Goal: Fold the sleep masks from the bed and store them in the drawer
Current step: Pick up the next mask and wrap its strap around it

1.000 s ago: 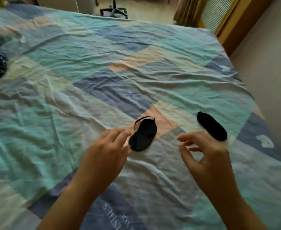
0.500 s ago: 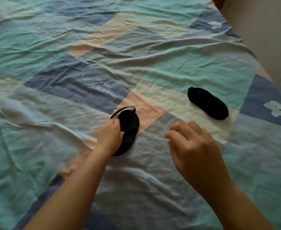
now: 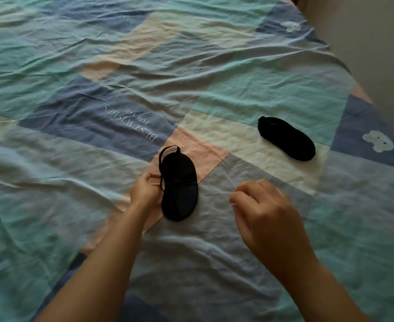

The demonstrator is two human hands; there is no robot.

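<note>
Two black sleep masks lie on the patchwork bedsheet [image 3: 98,66]. The near mask [image 3: 179,184] lies flat in the middle, its elastic strap looping out at its far left end. My left hand [image 3: 146,190] is at the mask's left edge, fingers pinched on the strap. My right hand [image 3: 263,205] hovers to the right of this mask, fingers loosely curled, holding nothing. The second mask [image 3: 286,138] lies farther right on a cream patch, apart from both hands. No drawer is in view.
The bed's right edge [image 3: 363,89] runs diagonally at the upper right, with floor beyond it. The wrinkled sheet stretches wide to the left and far side.
The camera has moved closer and tilted down. My left hand reached the near mask and now pinches its strap at the left edge. My right hand stays curled beside it.
</note>
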